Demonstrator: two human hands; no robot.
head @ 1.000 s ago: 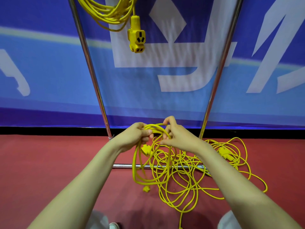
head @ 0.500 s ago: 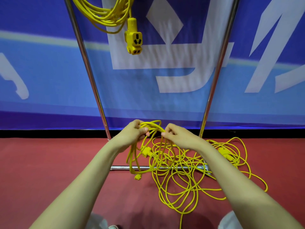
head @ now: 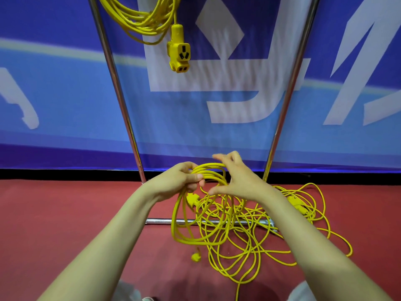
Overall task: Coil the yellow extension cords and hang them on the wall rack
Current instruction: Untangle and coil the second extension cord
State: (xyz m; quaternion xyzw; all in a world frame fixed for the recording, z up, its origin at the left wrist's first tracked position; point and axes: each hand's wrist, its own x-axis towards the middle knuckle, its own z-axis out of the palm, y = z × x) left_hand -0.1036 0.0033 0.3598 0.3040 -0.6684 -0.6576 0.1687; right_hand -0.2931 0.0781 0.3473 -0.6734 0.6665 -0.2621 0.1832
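Yellow extension cord, gathered into several loops, is gripped at its top by the curled fingers of the left hand. It hangs below them, with its plug lowest. Just beside, the right hand is spread over the top of the loops, fingers straight and loose, clasping nothing. Below and right of both hands, the loose tangle lies on the red floor across the rack base bar. Well above the fingers, a coiled cord hangs with its socket dangling.
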